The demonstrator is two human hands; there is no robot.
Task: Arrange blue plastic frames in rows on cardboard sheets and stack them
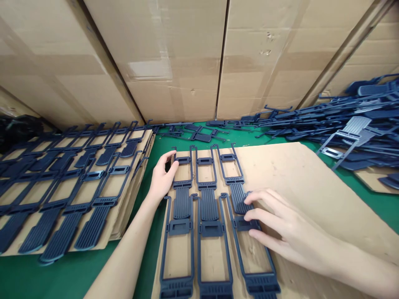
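Observation:
Several dark blue plastic frames with ribbed paddle ends lie in two rows on a cardboard sheet point(289, 174). My left hand point(163, 174) is at the sheet's left edge, thumb and forefinger apart, beside the upper left frame point(183, 182); its other fingers are partly hidden. My right hand point(283, 228) has its fingers spread over the right column. Its fingertips touch the top of the lower right frame point(254, 253) and the ribbed end of the upper right frame point(238, 197). The lower row's ribbed ends run out of view.
At left, a stack of cardboard sheets point(132, 199) carries rows of similar frames. A tangled heap of blue frames point(374, 120) rises at right, with loose ones point(201, 136) along the back. Tall cardboard boxes point(174, 62) stand behind the green table point(84, 276).

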